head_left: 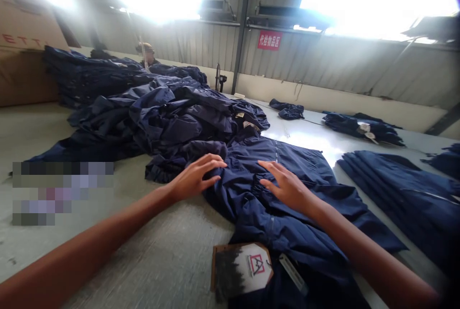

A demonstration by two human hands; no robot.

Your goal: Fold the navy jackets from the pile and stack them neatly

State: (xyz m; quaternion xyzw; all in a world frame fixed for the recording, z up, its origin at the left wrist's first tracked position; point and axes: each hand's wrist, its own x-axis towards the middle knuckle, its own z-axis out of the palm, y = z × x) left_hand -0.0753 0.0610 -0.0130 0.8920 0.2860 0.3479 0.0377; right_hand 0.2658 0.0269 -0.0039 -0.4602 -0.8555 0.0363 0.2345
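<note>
A navy blue garment lies spread and wrinkled on the table in front of me. My left hand is over its left edge, fingers apart and slightly bent. Across from it, my right hand rests at the middle of the cloth with thumb and fingers apart. Whether either hand presses on the fabric I cannot tell. At the near end of the garment lies a cardboard hang tag with a red logo, beside a small pale label strip.
A large heap of navy garments covers the table behind my left hand. Folded navy garments lie at right, with smaller piles farther back. A cardboard box stands at left. Another person is behind the heap.
</note>
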